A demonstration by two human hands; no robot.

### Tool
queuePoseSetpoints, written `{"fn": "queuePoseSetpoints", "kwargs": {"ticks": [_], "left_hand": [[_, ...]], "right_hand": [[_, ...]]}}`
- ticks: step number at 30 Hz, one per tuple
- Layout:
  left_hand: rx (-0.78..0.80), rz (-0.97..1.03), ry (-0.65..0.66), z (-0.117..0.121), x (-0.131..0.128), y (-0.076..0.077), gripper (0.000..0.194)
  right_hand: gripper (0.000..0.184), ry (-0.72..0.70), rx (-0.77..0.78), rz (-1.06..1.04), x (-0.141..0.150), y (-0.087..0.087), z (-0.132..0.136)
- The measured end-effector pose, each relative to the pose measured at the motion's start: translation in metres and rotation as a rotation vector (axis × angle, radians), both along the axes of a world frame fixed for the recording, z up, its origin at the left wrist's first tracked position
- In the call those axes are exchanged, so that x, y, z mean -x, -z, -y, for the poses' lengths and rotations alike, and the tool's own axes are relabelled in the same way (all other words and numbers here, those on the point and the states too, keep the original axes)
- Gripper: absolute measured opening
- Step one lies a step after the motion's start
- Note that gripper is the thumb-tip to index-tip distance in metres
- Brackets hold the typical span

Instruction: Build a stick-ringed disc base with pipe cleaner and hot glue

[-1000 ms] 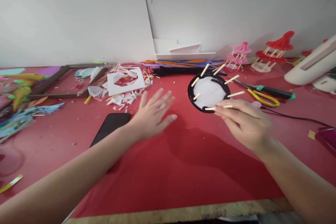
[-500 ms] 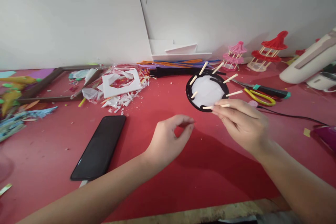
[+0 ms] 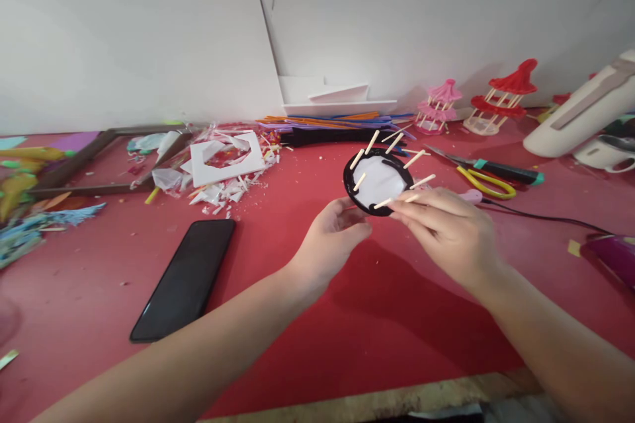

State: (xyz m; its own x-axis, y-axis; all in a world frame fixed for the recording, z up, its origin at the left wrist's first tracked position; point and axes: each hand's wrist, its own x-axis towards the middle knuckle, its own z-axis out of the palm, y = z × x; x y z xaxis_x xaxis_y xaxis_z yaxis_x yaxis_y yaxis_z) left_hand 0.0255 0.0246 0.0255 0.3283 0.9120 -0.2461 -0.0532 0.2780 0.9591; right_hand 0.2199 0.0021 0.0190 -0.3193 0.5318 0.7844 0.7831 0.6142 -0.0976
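Observation:
Raised above the red table [image 3: 297,344] is a white disc [image 3: 380,182] with a black fuzzy rim, tilted towards me. Several short pale wooden sticks [image 3: 414,158] stand up around its edge. My right hand [image 3: 446,231] pinches the disc at its lower right edge, beside one of the sticks. On the lower left, my left hand [image 3: 332,238] has its fingers partly behind the black rim, with the thumb held apart from it. Whether those fingers bear on the disc I cannot tell.
A black phone [image 3: 183,281] lies to the left. Cut white foam board [image 3: 228,175] and scraps sit behind it. Pliers [image 3: 510,172], yellow-handled scissors [image 3: 486,182], a pink pagoda model [image 3: 436,106] and a red pagoda model [image 3: 501,99] are at the right, near a pale bottle [image 3: 570,112].
My right hand has brought the disc slightly left and down, tilting it more. My left hand has moved up and right to the rim, its thumb and fingers spreading.

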Motion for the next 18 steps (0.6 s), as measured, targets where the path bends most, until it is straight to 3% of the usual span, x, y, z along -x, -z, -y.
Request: {"fn": "queuePoseSetpoints", "kwargs": {"ticks": [5, 12, 14, 18], "left_hand": [[-0.122, -0.226, 0.154, 0.002, 0.003, 0.002, 0.024], [-0.389, -0.406, 0.188, -0.01, 0.027, -0.002, 0.008], [-0.414, -0.411, 0.13, -0.025, 0.04, -0.005, 0.012], [-0.47, -0.34, -0.159, -0.072, 0.072, -0.009, 0.029]], "right_hand": [[0.026, -0.057, 0.038, -0.109, 0.001, -0.002, -0.002], [0.024, -0.002, 0.072, -0.174, -0.001, -0.001, -0.003], [0.025, -0.007, 0.061, -0.187, -0.001, 0.0, -0.003], [0.03, -0.05, 0.02, -0.196, -0.001, 0.001, -0.004]]}}
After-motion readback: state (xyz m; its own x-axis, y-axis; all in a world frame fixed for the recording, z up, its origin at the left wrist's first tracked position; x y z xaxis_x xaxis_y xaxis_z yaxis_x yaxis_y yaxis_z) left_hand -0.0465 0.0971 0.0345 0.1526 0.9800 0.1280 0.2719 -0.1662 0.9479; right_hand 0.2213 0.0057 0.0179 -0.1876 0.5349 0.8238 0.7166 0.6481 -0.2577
